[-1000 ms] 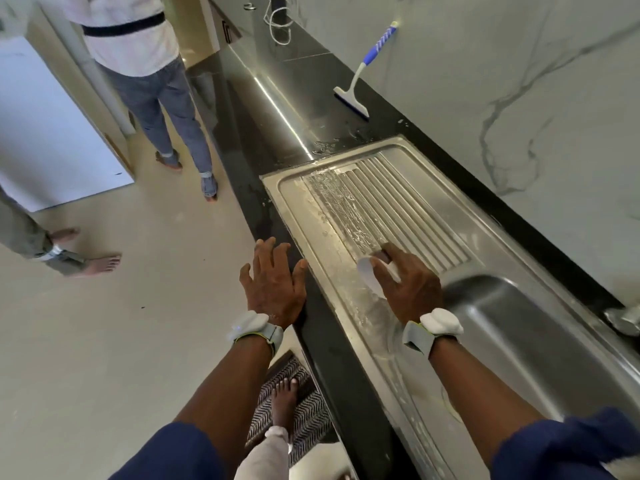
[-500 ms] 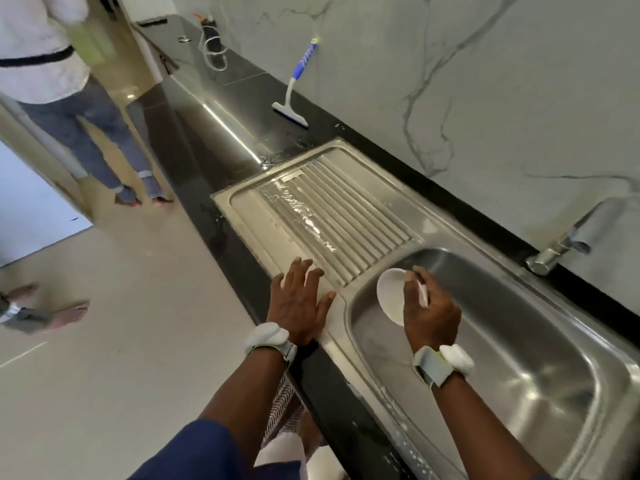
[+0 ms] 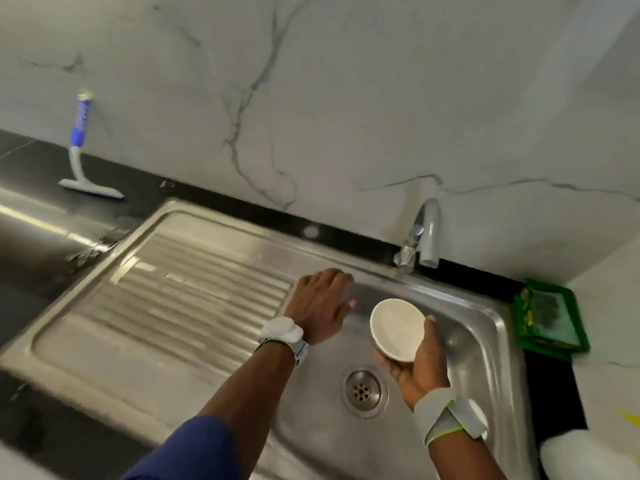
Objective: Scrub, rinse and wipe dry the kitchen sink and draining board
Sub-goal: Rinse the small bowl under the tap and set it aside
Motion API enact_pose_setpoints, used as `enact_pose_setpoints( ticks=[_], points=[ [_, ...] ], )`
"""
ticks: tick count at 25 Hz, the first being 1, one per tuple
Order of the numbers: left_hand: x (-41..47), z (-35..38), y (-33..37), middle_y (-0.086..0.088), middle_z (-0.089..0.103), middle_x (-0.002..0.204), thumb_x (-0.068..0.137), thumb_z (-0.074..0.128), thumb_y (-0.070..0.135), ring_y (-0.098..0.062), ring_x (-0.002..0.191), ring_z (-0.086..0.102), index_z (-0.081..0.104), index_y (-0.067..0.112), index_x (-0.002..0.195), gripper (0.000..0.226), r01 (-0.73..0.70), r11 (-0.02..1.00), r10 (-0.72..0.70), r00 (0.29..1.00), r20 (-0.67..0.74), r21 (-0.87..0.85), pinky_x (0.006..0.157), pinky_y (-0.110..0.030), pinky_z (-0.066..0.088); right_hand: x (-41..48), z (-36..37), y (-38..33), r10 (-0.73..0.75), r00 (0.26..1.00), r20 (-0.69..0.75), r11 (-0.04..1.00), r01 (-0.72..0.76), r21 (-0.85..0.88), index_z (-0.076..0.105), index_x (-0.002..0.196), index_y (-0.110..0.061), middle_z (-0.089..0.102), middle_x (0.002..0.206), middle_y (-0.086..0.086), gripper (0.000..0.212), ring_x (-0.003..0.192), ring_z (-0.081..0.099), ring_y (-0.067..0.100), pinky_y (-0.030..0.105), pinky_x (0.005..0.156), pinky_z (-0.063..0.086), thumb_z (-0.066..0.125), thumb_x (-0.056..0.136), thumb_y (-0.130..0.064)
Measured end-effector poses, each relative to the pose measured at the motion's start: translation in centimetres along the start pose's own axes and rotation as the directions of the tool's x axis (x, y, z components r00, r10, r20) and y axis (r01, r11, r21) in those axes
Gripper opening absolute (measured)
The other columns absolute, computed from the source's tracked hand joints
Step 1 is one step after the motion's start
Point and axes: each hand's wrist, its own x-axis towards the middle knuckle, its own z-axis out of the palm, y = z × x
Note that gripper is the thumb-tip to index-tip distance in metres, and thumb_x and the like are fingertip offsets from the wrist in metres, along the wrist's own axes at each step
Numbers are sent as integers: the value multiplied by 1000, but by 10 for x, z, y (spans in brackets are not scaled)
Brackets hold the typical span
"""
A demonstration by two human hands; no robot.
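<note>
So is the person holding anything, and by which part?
The right hand holds a small white bowl over the sink basin, thumb on its rim, fingers under its base. The left hand is open and holds nothing.

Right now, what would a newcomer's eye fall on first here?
A small white bowl, held by the right hand over the steel sink basin, stands out most. The left hand spreads open where the basin meets the ribbed draining board. At far left, a blue-handled squeegee leans against the marble wall.
</note>
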Motion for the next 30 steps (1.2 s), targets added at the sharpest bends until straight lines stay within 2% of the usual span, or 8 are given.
enact_pose_setpoints(
  ticks=[2,5,9,13,17,22,25,30],
  points=[
    [51,-1,17,-6,57,134,97,52,45,-31,115,61,45,24,146,54,-132,988,134,991,25,-77,93,-42,48,-3,7,-21,-38,999,23,999,38,5,55,126,-24,66,117,14,50,109,64,40,38,63,56,46,96,-63],
    [110,1,46,-13,56,125,99,60,38,-39,104,63,48,17,147,54,-215,952,248,958,142,-217,81,-47,54,-5,14,-42,-58,998,26,998,58,11,58,125,-25,70,116,16,55,110,66,42,30,51,55,44,94,-68],
    [150,13,58,-18,60,105,97,63,21,-43,89,64,70,7,107,19,-262,932,297,948,111,-252,73,-45,52,-5,23,-48,-43,995,-85,999,43,-9,57,125,-25,70,116,15,55,102,69,39,29,46,53,47,93,-69],
    [147,30,51,-8,52,79,95,59,20,-38,73,59,69,8,86,18,-165,911,166,986,-30,-379,63,-32,35,-2,31,-46,-65,991,-121,998,62,-27,62,117,-23,72,109,13,53,85,70,29,30,48,54,46,93,-68],
    [133,53,27,-6,70,88,96,57,27,-32,83,65,74,15,92,22,42,868,-54,998,-10,-495,72,-34,46,-1,37,-44,-64,986,-154,998,59,-34,62,111,-26,71,104,10,49,84,71,30,30,48,54,47,93,-68],
    [128,66,22,-4,74,88,98,64,21,-28,83,67,75,15,95,12,199,793,-194,978,70,-576,70,-28,41,2,39,-37,-62,981,-183,997,54,-50,60,114,-26,70,105,11,49,81,69,26,30,49,54,48,93,-67],
    [124,64,26,-3,71,84,103,59,24,-27,78,63,69,16,95,16,223,799,-208,974,92,-558,68,-28,38,3,37,-35,-49,978,-203,998,39,-51,57,121,-26,68,108,11,50,85,68,28,31,49,55,47,94,-67],
    [123,59,30,-2,50,70,111,35,36,-30,67,50,41,20,94,24,142,938,-85,978,189,-317,64,-36,35,7,36,-29,-24,978,-206,998,11,-62,53,131,-24,66,114,15,58,88,68,31,32,49,55,48,93,-67]
  ],
)
